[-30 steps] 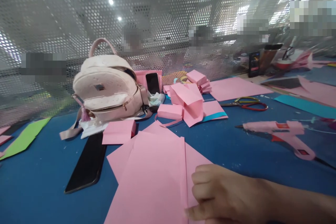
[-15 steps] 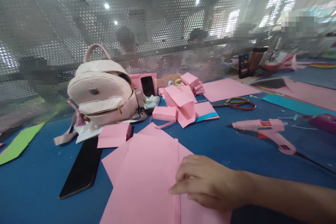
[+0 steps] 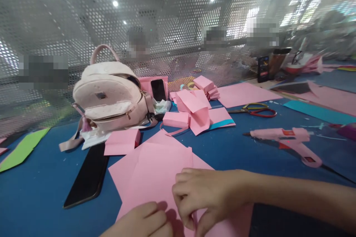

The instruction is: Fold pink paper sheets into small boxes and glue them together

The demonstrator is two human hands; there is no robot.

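A stack of pink paper sheets (image 3: 155,170) lies on the blue table (image 3: 236,152) in front of me. My right hand (image 3: 203,196) rests on the sheets with its fingers curled down, pinching the paper near its lower edge. My left hand (image 3: 144,224) has come in at the bottom edge of the view, fingers bent against the same paper just left of the right hand. A shadow falls between the two hands.
A black phone (image 3: 87,177) lies left of the sheets. Behind stand a pale pink backpack (image 3: 111,96), folded pink paper boxes (image 3: 194,109) and a second phone (image 3: 159,89). Scissors (image 3: 258,110) and a pink glue gun (image 3: 289,139) lie to the right. A perforated metal screen (image 3: 167,26) closes the back.
My right hand slid left and nearer along the pink paper and curled its fingers onto it. My left hand entered from the bottom and met the paper.
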